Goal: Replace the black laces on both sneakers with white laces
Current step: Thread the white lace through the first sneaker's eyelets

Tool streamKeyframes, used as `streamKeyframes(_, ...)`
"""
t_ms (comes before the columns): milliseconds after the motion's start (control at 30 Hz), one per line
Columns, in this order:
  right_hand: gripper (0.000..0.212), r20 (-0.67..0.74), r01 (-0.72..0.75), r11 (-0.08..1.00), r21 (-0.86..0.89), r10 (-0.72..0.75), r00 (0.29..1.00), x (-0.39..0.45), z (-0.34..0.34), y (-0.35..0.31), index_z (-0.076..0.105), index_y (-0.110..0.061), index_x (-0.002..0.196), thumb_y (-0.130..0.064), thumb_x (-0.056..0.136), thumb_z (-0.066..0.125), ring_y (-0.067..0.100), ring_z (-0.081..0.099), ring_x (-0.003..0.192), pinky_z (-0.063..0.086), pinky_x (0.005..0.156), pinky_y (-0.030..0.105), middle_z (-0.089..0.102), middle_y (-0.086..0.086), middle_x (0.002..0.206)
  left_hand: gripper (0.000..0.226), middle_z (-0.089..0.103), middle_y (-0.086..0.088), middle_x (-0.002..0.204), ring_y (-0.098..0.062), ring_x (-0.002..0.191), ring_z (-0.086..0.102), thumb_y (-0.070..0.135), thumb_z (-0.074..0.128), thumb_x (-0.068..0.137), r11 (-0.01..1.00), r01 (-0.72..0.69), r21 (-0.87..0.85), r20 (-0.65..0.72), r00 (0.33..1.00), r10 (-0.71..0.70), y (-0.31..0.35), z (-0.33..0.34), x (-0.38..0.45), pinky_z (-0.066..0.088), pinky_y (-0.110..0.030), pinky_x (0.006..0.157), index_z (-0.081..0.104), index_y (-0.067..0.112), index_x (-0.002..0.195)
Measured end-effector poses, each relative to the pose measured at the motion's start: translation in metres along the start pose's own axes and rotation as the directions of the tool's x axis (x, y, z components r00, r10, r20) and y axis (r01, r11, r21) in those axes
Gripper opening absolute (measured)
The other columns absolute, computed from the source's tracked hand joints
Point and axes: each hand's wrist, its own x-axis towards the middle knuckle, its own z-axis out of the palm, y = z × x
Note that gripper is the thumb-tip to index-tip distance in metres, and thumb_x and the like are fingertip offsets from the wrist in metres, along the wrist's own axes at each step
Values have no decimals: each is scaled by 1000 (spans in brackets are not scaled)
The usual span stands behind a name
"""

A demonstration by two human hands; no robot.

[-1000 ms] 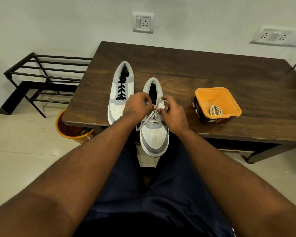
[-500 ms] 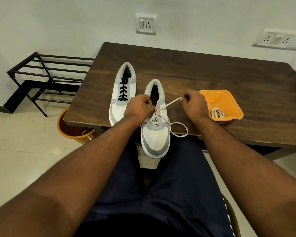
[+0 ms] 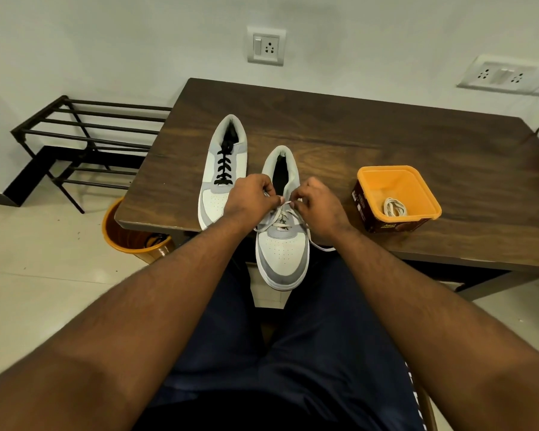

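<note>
A dark wooden table (image 3: 386,144) fills the middle of the scene, its right end cut off by the picture's edge and its near edge partly hidden behind the person's forearms. To its left stands a black metal rack (image 3: 84,144), and below the table's near left corner an orange bin (image 3: 122,234) shows only in part; what lies inside it is hard to make out. On the table's left part lies a grey and white sneaker (image 3: 221,169) with black laces (image 3: 224,164), its toe hidden behind the left hand. Just right of it, a second sneaker (image 3: 282,250) lies with its toe hanging over the near edge, partly threaded with a white lace (image 3: 319,245) whose loose end trails off to the right. The left hand (image 3: 251,202) and right hand (image 3: 319,208) meet over this sneaker's eyelets, fingers curled and pinching the white lace between them; the exact eyelet is hidden by the fingers. Well to the right sits an orange tub (image 3: 399,181) holding a coiled spare lace (image 3: 394,208), with a label too blurred to read.
</note>
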Motion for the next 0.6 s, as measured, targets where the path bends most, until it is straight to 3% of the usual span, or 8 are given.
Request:
streamKeyframes(100, 12, -53, -93, 991, -98, 88, 995, 10, -16, 16, 68, -13, 96, -20, 93, 59, 18, 52, 91, 46, 74, 32, 51, 3, 96, 24, 68, 3, 71, -11, 69, 64, 31, 79, 79, 999, 13, 37, 1, 1000, -13, 2, -1, -1, 54, -30, 68, 64, 13, 75)
streamKeyframes(167, 14, -118, -226, 969, -99, 214, 970, 16, -28, 30, 70, -10, 98, -19, 93, 60, 26, 55, 95, 47, 77, 35, 53, 9, 101, 25, 69, 2, 73, -13, 71, 64, 32, 80, 79, 998, 20, 52, 3, 1000, -20, 3, -2, -1, 54, -30, 68, 64, 13, 75)
streamKeyframes(233, 16, -118, -256, 964, -78, 246, 962, 17, -33, 34, 69, -11, 104, -18, 91, 63, 27, 55, 97, 45, 78, 32, 50, 6, 102, 26, 70, 2, 72, -13, 71, 65, 31, 81, 78, 999, 28, 42, 3, 1000, -28, 3, -2, 0, 56, -33, 69, 63, 14, 72)
streamKeyframes(333, 28, -23, -97, 995, 2, 97, 995, 13, -28, 15, 66, -18, 114, -17, 87, 69, 17, 53, 96, 46, 82, 29, 45, -5, 103, 26, 69, 2, 71, -13, 70, 66, 31, 82, 77, 999, 33, 30, 3, 999, -33, 2, -1, 1, 58, -36, 71, 62, 15, 70)
streamKeyframes(400, 26, 3, 5, 1000, 22, -5, 1000, 9, -19, 2, 68, -20, 110, -17, 85, 71, 13, 52, 99, 45, 81, 26, 49, -6, 105, 26, 69, 2, 70, -14, 69, 66, 31, 82, 77, 999, 28, 30, -3, 1000, -28, 2, -1, 1, 58, -37, 72, 63, 15, 70)
streamKeyframes(600, 14, -9, 71, 993, -92, -72, 997, 4, -2, -9, 70, -16, 102, -20, 90, 64, 17, 51, 104, 49, 84, 30, 56, -1, 110, 24, 68, 2, 69, -13, 67, 64, 29, 81, 77, 998, 23, 50, -2, 1000, -23, 5, -2, -1, 57, -35, 71, 63, 14, 71)
